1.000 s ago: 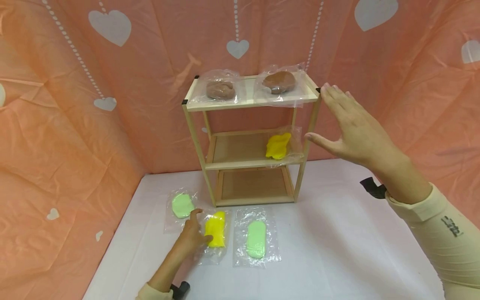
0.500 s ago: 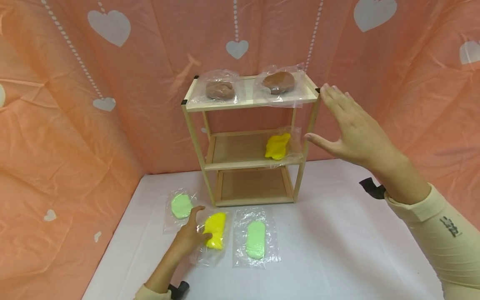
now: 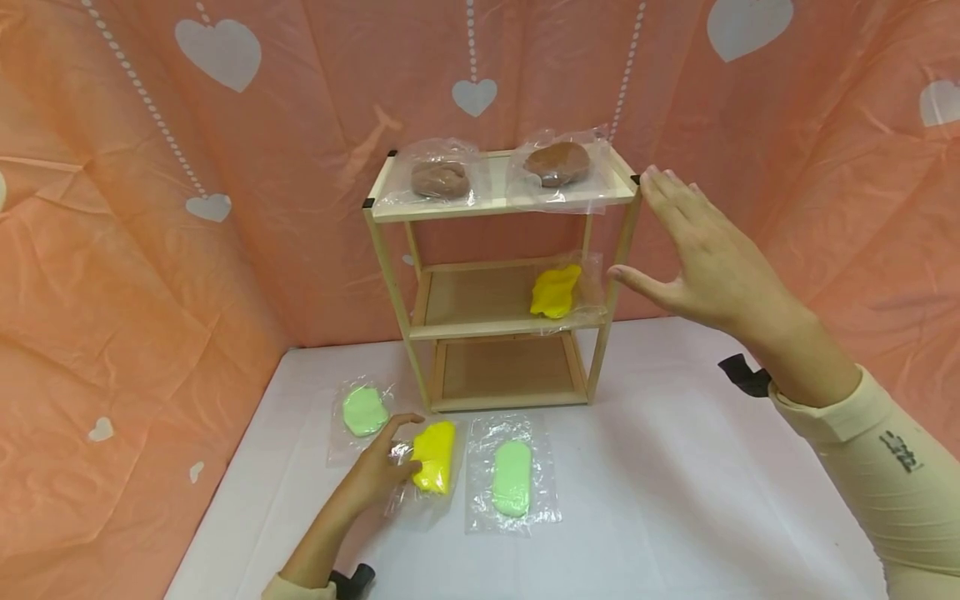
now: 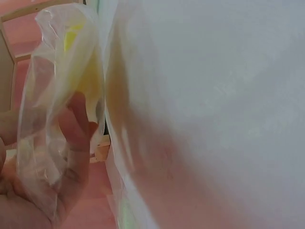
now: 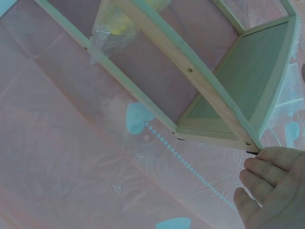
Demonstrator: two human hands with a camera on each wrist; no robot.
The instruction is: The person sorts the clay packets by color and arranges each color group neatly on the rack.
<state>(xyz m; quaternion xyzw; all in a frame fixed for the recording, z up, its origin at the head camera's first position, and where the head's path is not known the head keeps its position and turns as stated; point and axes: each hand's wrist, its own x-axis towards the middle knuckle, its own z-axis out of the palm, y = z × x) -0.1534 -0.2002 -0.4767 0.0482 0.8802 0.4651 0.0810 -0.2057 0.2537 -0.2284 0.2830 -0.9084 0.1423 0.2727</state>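
My left hand pinches a clear plastic bag holding a flat yellow slab of clay, low over the white table. In the left wrist view the crinkled bag stands up off the table between thumb and fingers. My right hand is held with straight fingers, their tips at the black top right corner of a small wooden shelf. The right wrist view shows those fingertips right at that corner.
Bagged pale green clay lies left of my left hand, another green slab to its right. Two bagged brown lumps sit on the top shelf; bagged yellow clay rests on the middle shelf's right. A pink curtain hangs behind.
The yellow slab has shifted and tilted in my left hand, whose fingers have moved around the bag. My right hand has stayed at the shelf corner.
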